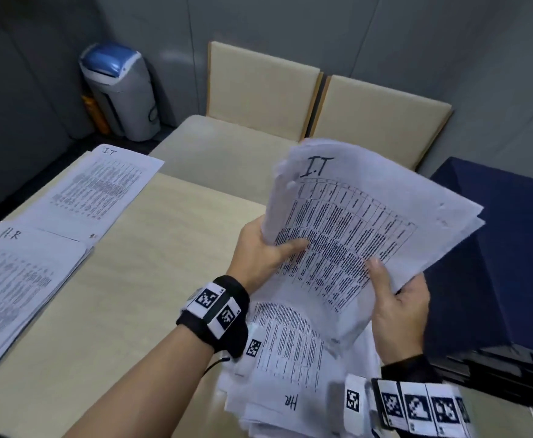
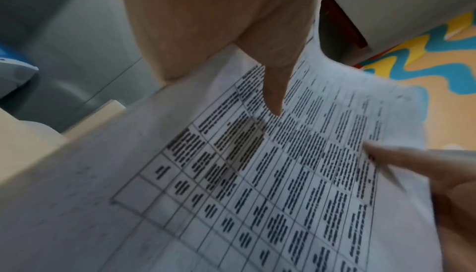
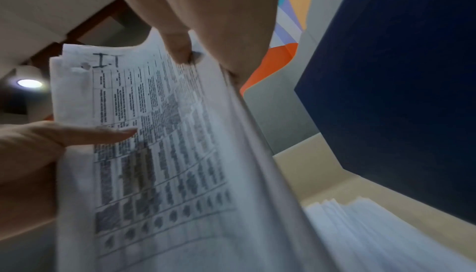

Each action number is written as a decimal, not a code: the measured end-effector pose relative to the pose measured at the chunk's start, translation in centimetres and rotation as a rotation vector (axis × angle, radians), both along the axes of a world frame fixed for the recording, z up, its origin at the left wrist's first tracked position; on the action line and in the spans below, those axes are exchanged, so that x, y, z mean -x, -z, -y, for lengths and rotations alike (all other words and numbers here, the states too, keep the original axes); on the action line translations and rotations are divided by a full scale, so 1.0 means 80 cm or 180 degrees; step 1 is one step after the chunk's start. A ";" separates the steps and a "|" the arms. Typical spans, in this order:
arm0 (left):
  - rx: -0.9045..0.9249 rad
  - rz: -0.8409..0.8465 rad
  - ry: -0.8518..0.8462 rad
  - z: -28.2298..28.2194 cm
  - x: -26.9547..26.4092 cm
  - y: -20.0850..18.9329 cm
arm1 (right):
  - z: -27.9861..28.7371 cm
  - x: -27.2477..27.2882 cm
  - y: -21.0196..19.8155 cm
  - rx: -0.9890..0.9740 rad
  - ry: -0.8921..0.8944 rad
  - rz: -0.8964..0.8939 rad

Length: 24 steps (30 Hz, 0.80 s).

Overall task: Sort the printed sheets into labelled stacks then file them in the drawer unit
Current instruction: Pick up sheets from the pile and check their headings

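i.t sheets (image 1: 363, 222) held up over table (image 1: 151, 263), long axis running up-left. left hand (image 1: 266, 251) and right hand (image 1: 398, 306) both pinch them. i.t stack (image 1: 100, 188) lies far left; left hand nearer.

Held sheets (image 1: 369, 222): thin white paper, matt, limp and creased, black print, handwritten ink heading.
Loose pile (image 1: 290, 374): same paper, curled edges.
Table (image 1: 151, 279): pale wood-look laminate, smooth, faint grain, low sheen.
Chairs (image 1: 379, 118): beige upholstery, matt.
Bin (image 1: 122, 93): grey plastic, glossy blue lid.
Wristbands (image 1: 224, 314): black fabric, matt.
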State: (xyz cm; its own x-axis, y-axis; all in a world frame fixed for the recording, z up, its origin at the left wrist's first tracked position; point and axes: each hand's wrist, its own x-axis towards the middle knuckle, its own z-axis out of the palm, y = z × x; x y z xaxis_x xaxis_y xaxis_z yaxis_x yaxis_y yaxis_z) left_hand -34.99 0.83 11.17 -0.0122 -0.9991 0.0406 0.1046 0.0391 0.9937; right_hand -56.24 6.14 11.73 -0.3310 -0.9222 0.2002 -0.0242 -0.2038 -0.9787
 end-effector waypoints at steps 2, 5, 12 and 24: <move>-0.0008 -0.0136 -0.0079 -0.006 -0.002 0.012 | -0.010 0.001 0.007 -0.0074 -0.0028 -0.0189; -0.0393 0.0052 -0.0005 -0.022 -0.007 0.050 | -0.025 0.008 0.047 -0.0926 -0.0325 -0.0473; -0.0400 0.0323 -0.0504 -0.043 -0.061 0.052 | -0.006 -0.035 0.027 -0.0725 -0.0267 -0.0808; -0.0686 0.0913 -0.0946 -0.030 -0.346 0.066 | 0.091 -0.274 0.090 -0.1784 -0.1285 -0.0434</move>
State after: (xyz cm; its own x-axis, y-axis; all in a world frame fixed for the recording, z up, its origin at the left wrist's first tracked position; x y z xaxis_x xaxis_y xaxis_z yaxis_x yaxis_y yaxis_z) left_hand -7.28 3.24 5.93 0.2955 -0.9462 -0.1317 -0.1602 -0.1849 0.9696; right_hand -34.32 -1.15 4.55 0.0532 -0.9440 -0.3257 -0.1830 0.3114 -0.9325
